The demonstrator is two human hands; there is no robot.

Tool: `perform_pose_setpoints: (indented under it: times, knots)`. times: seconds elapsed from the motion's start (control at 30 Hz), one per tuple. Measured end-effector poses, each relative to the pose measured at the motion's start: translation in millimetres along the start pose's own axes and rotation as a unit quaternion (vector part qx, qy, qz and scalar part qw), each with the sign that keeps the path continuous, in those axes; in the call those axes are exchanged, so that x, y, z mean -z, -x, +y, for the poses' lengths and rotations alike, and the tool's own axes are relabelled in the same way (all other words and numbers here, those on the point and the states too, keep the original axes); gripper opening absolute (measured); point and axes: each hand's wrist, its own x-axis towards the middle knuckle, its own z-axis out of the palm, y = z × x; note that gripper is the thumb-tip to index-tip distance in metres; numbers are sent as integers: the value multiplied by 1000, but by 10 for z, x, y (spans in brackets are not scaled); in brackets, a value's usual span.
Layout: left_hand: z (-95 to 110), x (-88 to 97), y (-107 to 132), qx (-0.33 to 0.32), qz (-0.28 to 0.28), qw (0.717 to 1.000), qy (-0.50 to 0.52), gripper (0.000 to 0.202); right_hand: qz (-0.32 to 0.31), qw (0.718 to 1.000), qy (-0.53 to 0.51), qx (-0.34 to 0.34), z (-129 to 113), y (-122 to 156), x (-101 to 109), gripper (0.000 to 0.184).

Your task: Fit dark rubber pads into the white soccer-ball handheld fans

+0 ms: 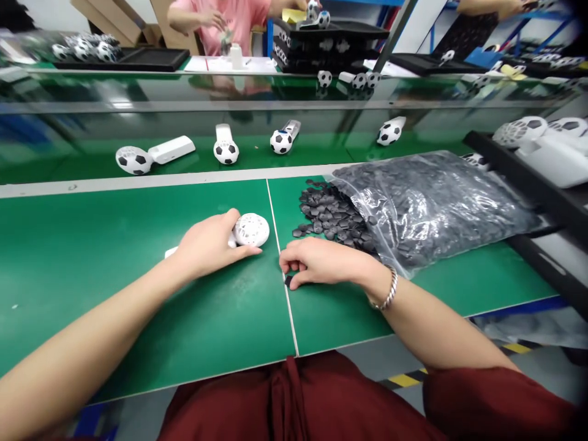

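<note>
My left hand [209, 245] is closed around a white handheld fan [252, 230] with a round, perforated ball-shaped head. The head pokes out past the fingertips, and the end of its handle shows behind the wrist. Just to the right, my right hand [316, 262] pinches a small black plastic piece [288, 281] close to the green tabletop. Behind that hand lies a heap of similar black pieces [333, 211], spilling from the mouth of a clear plastic bag [432, 202] full of them.
Several white fans with black football patches, such as one fan [226, 151], lie on the green conveyor [257, 162] beyond the table edge. A black tray [551, 245] with white fans stands at the right. Across the line, a person in pink [220, 24] works beside stacked black trays [321, 46].
</note>
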Motion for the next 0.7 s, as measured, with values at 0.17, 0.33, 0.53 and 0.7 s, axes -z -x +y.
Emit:
perform_pose_setpoints:
  times: [0.17,0.33,0.53,0.7]
  knots:
    - [133,-31,-15,0,13,1000,-3,56,6,1000,-3,29,-64,19,-13,7]
    - [158,-26,36,1,-1,1000,5,50,79,986,-140,44,-57,34,18,8]
    - [195,-20,94,-9,-21,998,65,55,252,945,-198,66,-19,-33,-2,15]
    - [195,-25,110,0,-33,994,109,73,376,917,-43,123,-7,-75,-57,10]
